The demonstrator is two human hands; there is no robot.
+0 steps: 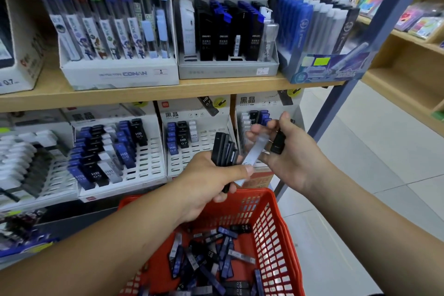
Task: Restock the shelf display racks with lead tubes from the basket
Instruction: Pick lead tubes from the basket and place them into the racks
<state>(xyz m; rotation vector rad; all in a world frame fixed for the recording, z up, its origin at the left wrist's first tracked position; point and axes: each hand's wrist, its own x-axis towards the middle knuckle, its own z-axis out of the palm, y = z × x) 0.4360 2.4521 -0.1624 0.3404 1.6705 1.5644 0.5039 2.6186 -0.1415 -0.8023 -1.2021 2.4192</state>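
The left hand gripped a bundle of black lead tubes above the red basket. The right hand held one black tube under its thumb and a clear tube in its fingers. Loose tubes in the basket read "HB 0.7". On the lower shelf stood the "HB 0.5" rack and the "HB 0.7" rack. On the upper shelf stood a "CONAN" box and "deli" tubes.
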